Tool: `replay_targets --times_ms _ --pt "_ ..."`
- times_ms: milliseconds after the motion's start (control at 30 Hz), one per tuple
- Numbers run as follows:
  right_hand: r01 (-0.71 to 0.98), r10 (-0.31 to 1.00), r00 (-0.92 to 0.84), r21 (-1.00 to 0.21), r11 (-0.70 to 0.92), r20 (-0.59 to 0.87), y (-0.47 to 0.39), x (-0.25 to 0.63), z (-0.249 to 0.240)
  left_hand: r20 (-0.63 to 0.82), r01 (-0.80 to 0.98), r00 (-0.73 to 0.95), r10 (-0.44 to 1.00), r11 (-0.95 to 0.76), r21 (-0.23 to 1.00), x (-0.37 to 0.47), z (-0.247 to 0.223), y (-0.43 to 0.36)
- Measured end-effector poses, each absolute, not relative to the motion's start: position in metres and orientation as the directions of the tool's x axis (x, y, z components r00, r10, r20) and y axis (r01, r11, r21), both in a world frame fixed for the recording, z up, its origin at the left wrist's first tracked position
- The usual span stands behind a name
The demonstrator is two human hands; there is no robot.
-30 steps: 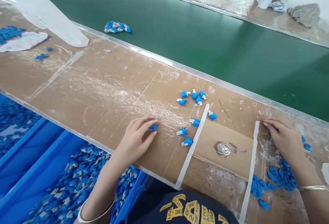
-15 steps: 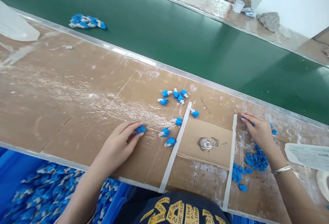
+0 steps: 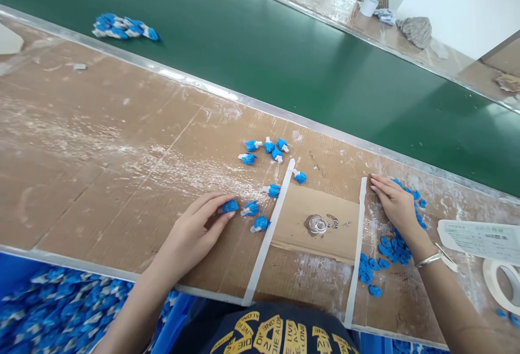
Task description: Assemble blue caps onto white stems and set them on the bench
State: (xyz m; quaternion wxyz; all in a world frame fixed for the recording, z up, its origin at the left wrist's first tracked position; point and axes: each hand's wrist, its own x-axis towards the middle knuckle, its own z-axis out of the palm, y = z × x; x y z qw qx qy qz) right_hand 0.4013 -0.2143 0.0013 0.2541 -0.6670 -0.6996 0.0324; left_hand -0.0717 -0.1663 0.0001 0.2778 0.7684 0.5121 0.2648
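Observation:
My left hand (image 3: 203, 223) pinches a blue piece with a white end (image 3: 229, 206) between thumb and fingers, low over the brown worktop. Just right of it lie similar blue-and-white pieces (image 3: 251, 208), with several more farther back. My right hand (image 3: 392, 202) has its fingers closed at the top of the right white tape strip (image 3: 356, 256); what they hold, if anything, is hidden. Loose blue pieces (image 3: 396, 250) lie below and behind that hand. Between the two tape strips, a cardboard sheet (image 3: 296, 208) bears a small clear round item (image 3: 317, 225).
A green belt (image 3: 252, 45) carries a blue-and-white pile (image 3: 125, 26) beyond the worktop. Blue bins of pieces (image 3: 60, 310) stand below the front edge. At the right are a printed sheet (image 3: 479, 240) and a tape roll (image 3: 501, 284).
The view has shifted slightly. My left hand, still with the blue piece, is closer to the nearby blue-and-white pieces. My right hand has moved slightly toward the right tape strip.

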Motion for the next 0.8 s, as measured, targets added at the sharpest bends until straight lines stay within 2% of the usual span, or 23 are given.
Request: replay_targets --times_ms 433,667,800 --pt "0.953 0.939 0.043 -0.297 0.064 0.341 -0.217 0.404 0.017 0.155 0.642 0.341 0.927 -0.35 0.682 -0.066 -0.002 -0.167" --pt "0.959 0.973 -0.029 -0.267 0.092 0.23 -0.203 0.391 0.014 0.163 0.63 0.345 0.924 -0.356 0.69 -0.064 -0.003 -0.167" --pt "0.968 0.981 0.038 -0.251 0.011 0.191 -0.191 0.391 0.012 0.143 0.63 0.351 0.925 -0.346 0.695 -0.064 -0.005 -0.168"
